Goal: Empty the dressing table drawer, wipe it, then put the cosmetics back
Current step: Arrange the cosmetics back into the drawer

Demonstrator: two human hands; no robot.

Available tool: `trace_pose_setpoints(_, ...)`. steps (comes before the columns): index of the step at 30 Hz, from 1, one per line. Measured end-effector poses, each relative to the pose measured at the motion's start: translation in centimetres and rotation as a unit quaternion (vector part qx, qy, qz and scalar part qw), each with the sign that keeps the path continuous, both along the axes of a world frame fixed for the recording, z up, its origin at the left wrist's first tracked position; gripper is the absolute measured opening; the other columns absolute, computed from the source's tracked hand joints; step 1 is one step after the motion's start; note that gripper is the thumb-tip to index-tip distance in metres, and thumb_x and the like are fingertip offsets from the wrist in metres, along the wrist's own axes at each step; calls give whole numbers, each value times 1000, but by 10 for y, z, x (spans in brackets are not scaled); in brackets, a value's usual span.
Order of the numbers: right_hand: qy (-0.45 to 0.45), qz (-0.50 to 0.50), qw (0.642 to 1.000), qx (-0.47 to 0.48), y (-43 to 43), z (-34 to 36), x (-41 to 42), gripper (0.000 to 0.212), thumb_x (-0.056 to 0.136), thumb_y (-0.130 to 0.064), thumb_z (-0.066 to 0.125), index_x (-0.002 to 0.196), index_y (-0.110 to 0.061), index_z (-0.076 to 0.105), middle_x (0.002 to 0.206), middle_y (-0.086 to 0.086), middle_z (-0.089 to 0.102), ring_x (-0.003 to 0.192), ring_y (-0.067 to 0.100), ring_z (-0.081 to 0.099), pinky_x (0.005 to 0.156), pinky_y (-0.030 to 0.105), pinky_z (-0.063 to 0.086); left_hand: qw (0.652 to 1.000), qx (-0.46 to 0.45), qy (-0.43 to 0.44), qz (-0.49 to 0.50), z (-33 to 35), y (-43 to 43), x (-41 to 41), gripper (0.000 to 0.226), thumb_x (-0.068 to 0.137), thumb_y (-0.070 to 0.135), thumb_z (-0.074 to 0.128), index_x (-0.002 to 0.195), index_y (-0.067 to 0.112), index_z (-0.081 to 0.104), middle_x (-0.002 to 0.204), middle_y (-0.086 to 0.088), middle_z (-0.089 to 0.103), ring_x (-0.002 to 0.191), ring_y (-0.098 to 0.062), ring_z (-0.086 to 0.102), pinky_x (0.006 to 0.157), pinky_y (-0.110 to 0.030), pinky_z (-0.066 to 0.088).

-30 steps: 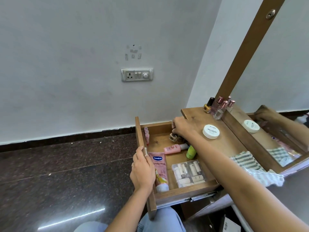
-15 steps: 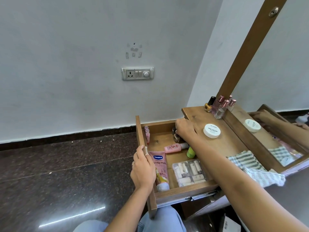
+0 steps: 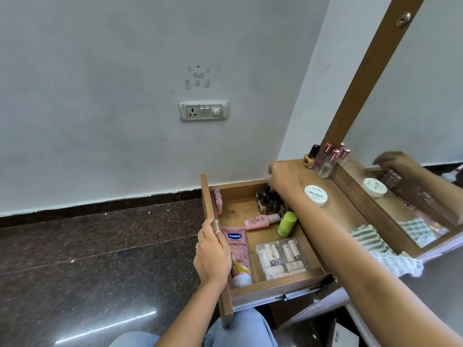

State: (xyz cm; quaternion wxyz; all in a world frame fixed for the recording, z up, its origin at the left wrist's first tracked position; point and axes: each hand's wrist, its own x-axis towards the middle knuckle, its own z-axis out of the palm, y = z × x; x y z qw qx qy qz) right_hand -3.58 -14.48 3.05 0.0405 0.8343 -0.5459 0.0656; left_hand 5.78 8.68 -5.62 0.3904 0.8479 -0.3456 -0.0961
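The wooden drawer (image 3: 275, 288) stands pulled out from the dressing table. Inside lie a pink Vaseline tube (image 3: 238, 254), a small pink bottle (image 3: 258, 221), a green stick (image 3: 286, 224), a clear case of lipsticks (image 3: 281, 257), three pink tubes (image 3: 218, 200) and several dark nail polish bottles (image 3: 269, 202) at the back right. My left hand (image 3: 213, 256) grips the drawer's front panel. My right hand (image 3: 284, 181) hovers blurred above the dark bottles, at the tabletop's edge, with nothing visible in its fingers.
On the tabletop (image 3: 345, 216) stand a white nail polish remover jar (image 3: 315, 195), a yellow polish and clear bottles (image 3: 323, 161) by the mirror (image 3: 413, 121), and a striped cloth (image 3: 375, 246). Dark stone floor lies left of the drawer. A wall socket (image 3: 203, 111) is behind.
My right hand has lifted out of the drawer's back right corner, leaving the dark bottles standing there, and now sits higher by the tabletop edge. My left hand has kept its grip.
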Motion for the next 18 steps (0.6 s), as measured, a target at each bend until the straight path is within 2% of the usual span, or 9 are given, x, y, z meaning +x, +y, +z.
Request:
trace_pose_setpoints(2, -60, -24, 995, -74, -14, 27, -15, 25, 88, -6, 51, 111, -4, 60, 107, 17, 62, 102, 35, 58, 77, 40, 49, 1000, 1, 0, 0, 0, 0, 0, 36, 100, 27, 42, 136, 23, 41, 126, -3, 59, 94, -21, 64, 60, -29, 46)
trace_pose_setpoints(5, -19, -83, 986, -140, -39, 57, -39, 31, 87, 6, 47, 118, 1, 53, 115, 22, 54, 110, 37, 49, 80, 41, 48, 1000, 1, 2, 1, 0, 0, 0, 36, 100, 27, 43, 136, 23, 42, 125, -3, 59, 93, -20, 65, 60, -30, 48)
trace_pose_setpoints(8, 80, -100, 983, -130, -57, 67, -53, 32, 88, 2, 49, 120, 1, 53, 119, 21, 54, 117, 38, 43, 90, 42, 44, 1000, -1, -5, 3, -1, -1, 0, 36, 100, 28, 43, 136, 23, 42, 125, -2, 59, 93, -19, 65, 59, -27, 47)
trace_pose_setpoints(11, 153, -86, 979, -101, -64, 67, -59, 33, 89, -6, 53, 122, -3, 53, 121, 16, 56, 122, 34, 40, 94, 38, 41, 1000, 0, -7, 4, -1, -1, 0, 37, 100, 29, 43, 136, 24, 42, 126, -1, 59, 94, -18, 64, 59, -25, 45)
trace_pose_setpoints(15, 169, -89, 979, -75, -66, 62, -63, 31, 88, -3, 53, 119, -3, 56, 118, 15, 58, 121, 32, 41, 94, 36, 41, 1000, 4, -5, 6, -2, -1, 0, 36, 100, 29, 43, 136, 25, 42, 125, -1, 59, 94, -19, 64, 62, -32, 52)
trace_pose_setpoints(18, 165, -83, 980, -80, -68, 57, -64, 30, 88, 2, 51, 117, 0, 57, 116, 17, 57, 118, 33, 44, 94, 37, 43, 1000, 1, -2, 9, -2, -2, 0, 37, 99, 29, 45, 136, 25, 42, 125, 0, 60, 94, -18, 64, 63, -32, 53)
